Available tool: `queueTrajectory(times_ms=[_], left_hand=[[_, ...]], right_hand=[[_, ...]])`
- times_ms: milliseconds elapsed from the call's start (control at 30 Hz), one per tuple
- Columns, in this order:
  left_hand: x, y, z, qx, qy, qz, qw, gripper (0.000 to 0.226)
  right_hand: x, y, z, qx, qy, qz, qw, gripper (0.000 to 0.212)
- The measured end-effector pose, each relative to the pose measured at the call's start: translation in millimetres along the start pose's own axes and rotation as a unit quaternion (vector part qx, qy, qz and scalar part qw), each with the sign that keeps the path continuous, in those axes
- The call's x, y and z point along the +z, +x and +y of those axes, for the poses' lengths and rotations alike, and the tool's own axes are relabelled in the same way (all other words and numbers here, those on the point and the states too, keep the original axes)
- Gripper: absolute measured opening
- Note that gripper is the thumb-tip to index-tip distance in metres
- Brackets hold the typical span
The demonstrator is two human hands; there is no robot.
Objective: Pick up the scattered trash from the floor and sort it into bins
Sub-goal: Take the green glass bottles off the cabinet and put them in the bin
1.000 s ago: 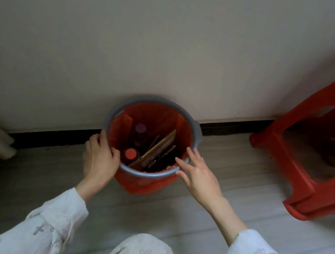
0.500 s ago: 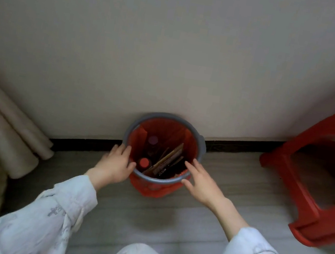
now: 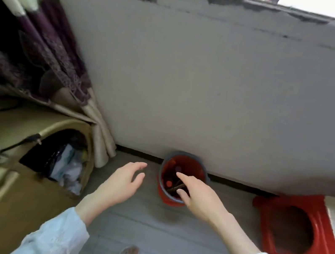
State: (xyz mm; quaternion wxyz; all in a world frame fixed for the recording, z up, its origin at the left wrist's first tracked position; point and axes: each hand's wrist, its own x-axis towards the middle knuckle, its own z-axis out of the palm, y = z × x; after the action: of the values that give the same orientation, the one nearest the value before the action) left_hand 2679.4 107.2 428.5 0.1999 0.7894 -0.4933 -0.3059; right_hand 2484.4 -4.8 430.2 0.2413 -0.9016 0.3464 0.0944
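Item: red bin, filled. We are holding left hand beside it, right hand above, fingers spread, empty; likely seeking further trash next.

Right hand covers the near right part of the red bin; items inside too blurred to identify. Stool cut off at right edge. Cardboard box cut off at left; its contents unclear. Whole frame motion-blurred.
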Motion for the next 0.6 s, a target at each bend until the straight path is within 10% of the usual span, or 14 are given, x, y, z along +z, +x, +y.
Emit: queueTrajectory(times_ms=[600], left_hand=[[-148.7, -288.6, -17.4, -0.213, -0.190, 0.311, 0.907, 0.026]], right_hand=[[-69.5, -77.8, -279.4, -0.277, 0.021, -0.018, 0.961, 0.042]])
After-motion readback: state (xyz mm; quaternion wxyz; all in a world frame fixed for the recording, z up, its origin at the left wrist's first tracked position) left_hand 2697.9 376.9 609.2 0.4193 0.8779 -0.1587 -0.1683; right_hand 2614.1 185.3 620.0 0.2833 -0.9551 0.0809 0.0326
